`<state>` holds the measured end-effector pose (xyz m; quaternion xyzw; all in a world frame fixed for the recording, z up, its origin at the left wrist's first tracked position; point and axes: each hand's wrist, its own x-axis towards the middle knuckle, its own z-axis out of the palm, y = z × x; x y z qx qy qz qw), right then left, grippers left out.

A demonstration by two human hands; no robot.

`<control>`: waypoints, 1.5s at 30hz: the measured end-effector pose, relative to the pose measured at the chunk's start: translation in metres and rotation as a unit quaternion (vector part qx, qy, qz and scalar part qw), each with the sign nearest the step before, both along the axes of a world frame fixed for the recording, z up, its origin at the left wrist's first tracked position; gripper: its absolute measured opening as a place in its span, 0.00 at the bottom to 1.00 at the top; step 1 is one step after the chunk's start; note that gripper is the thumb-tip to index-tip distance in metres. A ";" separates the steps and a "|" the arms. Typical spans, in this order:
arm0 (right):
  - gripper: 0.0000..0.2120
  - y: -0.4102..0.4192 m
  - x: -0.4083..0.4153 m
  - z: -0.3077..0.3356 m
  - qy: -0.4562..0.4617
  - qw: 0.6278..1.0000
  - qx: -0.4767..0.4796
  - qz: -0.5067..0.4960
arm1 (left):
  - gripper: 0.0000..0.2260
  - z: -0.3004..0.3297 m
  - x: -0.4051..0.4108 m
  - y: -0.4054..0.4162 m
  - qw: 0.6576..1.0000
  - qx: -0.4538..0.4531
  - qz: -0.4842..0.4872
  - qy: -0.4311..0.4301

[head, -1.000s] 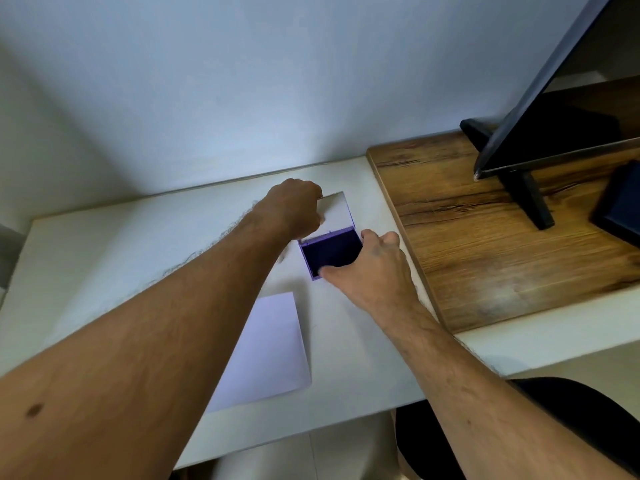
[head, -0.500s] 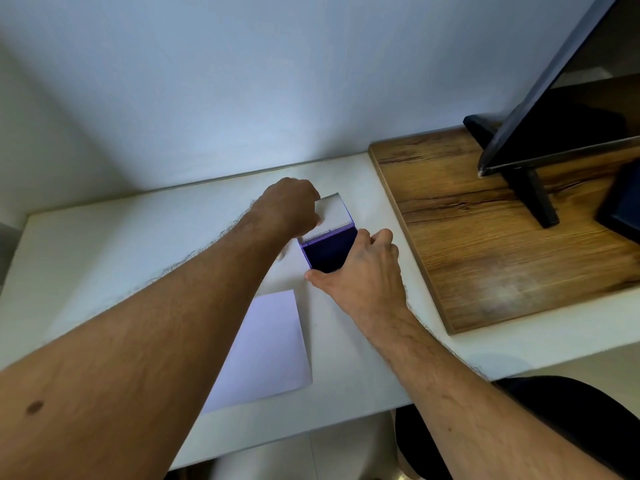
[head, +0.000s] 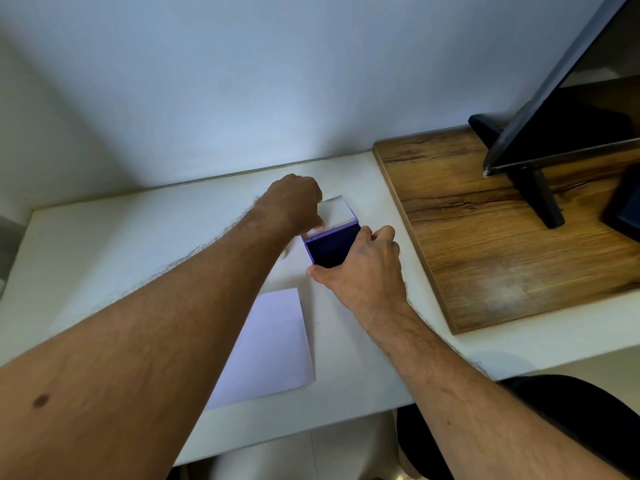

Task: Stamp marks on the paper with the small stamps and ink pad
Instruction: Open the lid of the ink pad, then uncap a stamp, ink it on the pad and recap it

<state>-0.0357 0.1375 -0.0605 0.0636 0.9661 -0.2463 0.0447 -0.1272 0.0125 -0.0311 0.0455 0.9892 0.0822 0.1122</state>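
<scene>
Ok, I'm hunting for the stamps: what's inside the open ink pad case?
Inside the ink pad case only the dark purple pad shows. The right hand covers its near corner. No stamps are visible; the left hand hides whatever it holds.

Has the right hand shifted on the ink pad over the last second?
Yes. The right hand slid left across the ink pad, away from the wooden board, now covering more of the dark ink surface.

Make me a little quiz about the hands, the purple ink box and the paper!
1. True or false: the ink pad has its clear lid open.
2. Which hand steadies the ink pad at its near edge: left hand or right hand?
3. Where is the paper: A) on the wooden board, B) on the white table, nearer than the pad?

Key: 1 true; 2 right hand; 3 B.
</scene>
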 end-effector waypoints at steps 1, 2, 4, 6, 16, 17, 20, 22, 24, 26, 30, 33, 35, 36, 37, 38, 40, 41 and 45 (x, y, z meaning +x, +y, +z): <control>0.49 0.000 0.000 0.001 -0.002 1.000 0.000 -0.001 | 0.19 0.000 0.001 -0.001 1.000 -0.001 0.005 0.006; 0.50 0.000 0.000 0.002 -0.006 1.000 -0.001 -0.002 | 0.18 0.000 0.002 -0.001 1.000 0.003 0.012 0.015; 0.53 0.000 0.001 0.006 -0.017 1.000 -0.009 -0.014 | 0.16 0.006 0.005 -0.005 0.999 0.012 0.028 0.038; 0.51 -0.002 0.002 0.011 -0.007 1.000 -0.014 -0.026 | 0.12 0.016 0.009 -0.010 0.997 0.023 0.046 0.061; 0.23 -0.040 0.012 0.030 0.122 0.974 0.003 0.192 | 0.14 0.072 0.112 -0.075 0.951 0.177 0.200 0.157; 0.23 -0.044 0.013 0.027 0.117 0.970 0.008 0.214 | 0.14 0.073 0.128 -0.082 0.947 0.186 0.211 0.157; 0.24 -0.054 0.011 0.020 0.100 0.964 0.014 0.247 | 0.14 0.068 0.169 -0.097 0.938 0.207 0.242 0.138; 0.23 -0.060 0.010 0.015 0.097 0.964 0.006 0.246 | 0.13 0.060 0.187 -0.105 0.931 0.222 0.259 0.131; 0.22 -0.063 0.009 0.010 0.099 0.968 -0.005 0.231 | 0.13 0.051 0.194 -0.109 0.924 0.241 0.270 0.125; 0.21 -0.063 0.007 0.007 0.107 0.970 -0.010 0.217 | 0.13 0.045 0.194 -0.110 0.922 0.256 0.267 0.117; 0.15 -0.063 0.002 0.004 0.103 0.976 -0.032 0.190 | 0.14 0.036 0.186 -0.107 0.923 0.278 0.242 0.107; 0.12 -0.063 -0.002 0.003 0.081 0.981 -0.053 0.169 | 0.14 0.030 0.181 -0.104 0.922 0.293 0.227 0.110; 0.14 -0.064 -0.001 0.006 0.071 0.982 -0.065 0.161 | 0.15 0.027 0.178 -0.104 0.923 0.298 0.215 0.119; 0.14 -0.065 -0.001 0.009 0.070 0.983 -0.071 0.154 | 0.15 0.026 0.176 -0.104 0.921 0.302 0.211 0.126; 0.14 -0.068 0.000 0.014 0.074 0.984 -0.088 0.138 | 0.15 0.024 0.174 -0.105 0.919 0.308 0.207 0.133; 0.14 -0.071 0.001 0.020 0.077 0.983 -0.123 0.113 | 0.15 0.023 0.173 -0.105 0.916 0.315 0.202 0.143; 0.10 -0.077 0.002 0.033 0.041 0.965 -0.254 0.045 | 0.17 0.021 0.172 -0.107 0.911 0.327 0.182 0.173; 0.08 -0.081 0.003 0.040 -0.007 0.940 -0.341 0.016 | 0.18 0.021 0.172 -0.107 0.908 0.334 0.170 0.188; 0.13 -0.089 0.013 0.056 -0.199 0.831 -0.519 -0.009 | 0.17 0.024 0.173 -0.106 0.882 0.378 0.140 0.245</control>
